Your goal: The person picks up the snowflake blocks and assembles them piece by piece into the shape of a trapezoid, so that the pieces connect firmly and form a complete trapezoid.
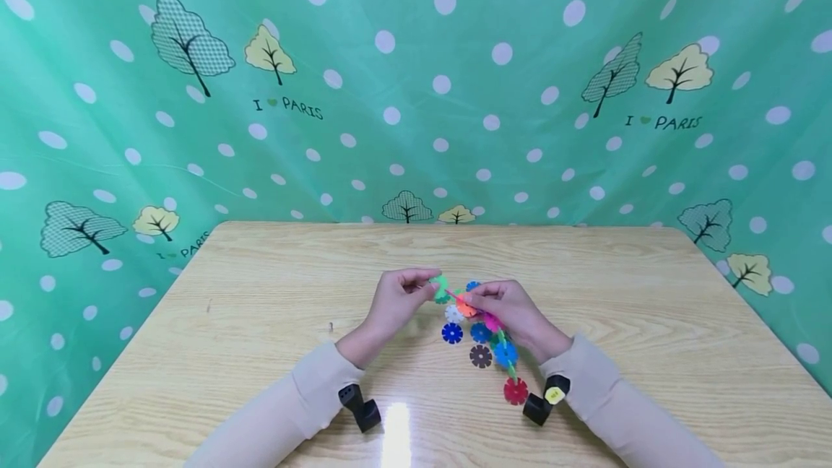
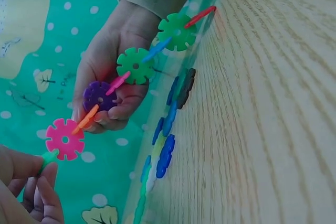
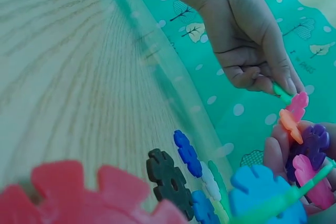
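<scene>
My left hand (image 1: 396, 303) pinches a green notched plastic disc (image 1: 441, 289) between thumb and fingers. It meets the pink disc (image 2: 65, 139) at the upper end of a chain of interlocking discs. Close by, my right hand (image 1: 516, 309) holds that chain near its orange disc (image 2: 85, 119) and purple disc (image 2: 100, 97). From there the chain hangs past another pink disc (image 1: 492, 321), green discs (image 2: 135, 66) and a blue disc (image 1: 505, 354), down to a red disc (image 1: 516, 391). The right fingertips lie partly behind the discs.
Loose discs lie on the wooden table (image 1: 260, 352) under the hands, among them a dark blue one (image 1: 452, 333), a brown one (image 1: 481, 356) and a white one (image 1: 453, 314). Behind the table hangs a green dotted cloth (image 1: 416, 136). Each wrist wears a black camera (image 1: 360, 408).
</scene>
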The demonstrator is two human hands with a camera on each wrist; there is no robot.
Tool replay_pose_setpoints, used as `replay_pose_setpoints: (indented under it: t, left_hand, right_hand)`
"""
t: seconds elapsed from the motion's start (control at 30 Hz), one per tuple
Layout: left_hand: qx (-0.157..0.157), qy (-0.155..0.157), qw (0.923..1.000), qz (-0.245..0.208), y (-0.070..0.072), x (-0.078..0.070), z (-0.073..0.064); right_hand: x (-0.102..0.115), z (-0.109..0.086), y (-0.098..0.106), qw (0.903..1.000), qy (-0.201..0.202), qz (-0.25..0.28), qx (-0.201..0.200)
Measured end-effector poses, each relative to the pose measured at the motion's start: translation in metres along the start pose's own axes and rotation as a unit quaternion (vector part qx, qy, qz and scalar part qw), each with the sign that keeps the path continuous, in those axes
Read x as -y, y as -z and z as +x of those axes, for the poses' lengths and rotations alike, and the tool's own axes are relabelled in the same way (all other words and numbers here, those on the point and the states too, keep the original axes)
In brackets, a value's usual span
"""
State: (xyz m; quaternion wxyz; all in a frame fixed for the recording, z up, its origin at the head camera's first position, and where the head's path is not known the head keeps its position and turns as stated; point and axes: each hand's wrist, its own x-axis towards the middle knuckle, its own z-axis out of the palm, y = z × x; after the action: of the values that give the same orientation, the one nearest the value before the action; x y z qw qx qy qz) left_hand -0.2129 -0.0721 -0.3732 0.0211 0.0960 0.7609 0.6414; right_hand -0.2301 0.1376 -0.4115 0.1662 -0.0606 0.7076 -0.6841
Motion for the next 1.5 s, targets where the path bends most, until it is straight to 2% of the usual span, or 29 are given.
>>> replay_pose_setpoints:
  t: [0.13,0.53,0.8,1.1,1.33,1.5]
  left_hand:
    - [0.0,0.0,1.0,-0.004,0.0,-0.007,-0.004]
    - [0.014,0.002,0.9999,-0.005,0.001,-0.007,-0.005]
    - [0.007,0.001,0.9999,-0.007,-0.002,-0.005,-0.005]
    - [-0.018,0.003,0.9993,-0.032,-0.006,0.027,0.006]
    - [-0.005,0.001,0.9994,-0.034,-0.007,0.029,0.007]
    - [-0.002,0.025,0.9994,-0.025,-0.005,0.029,0.009]
  right_hand:
    - [0.0,-0.001,-0.001,0.9998,0.009,0.016,0.004]
    - [-0.001,-0.003,-0.003,0.9996,0.006,0.002,-0.028]
    - [-0.002,-0.003,-0.001,0.9991,0.01,-0.008,-0.041]
    - [-0.002,-0.002,-0.002,0.9992,0.011,0.018,-0.035]
    - [-0.001,-0.002,-0.001,0.9993,0.016,-0.001,-0.033]
    - [-0.003,-0.001,-0.001,0.9994,0.0,0.035,-0.006]
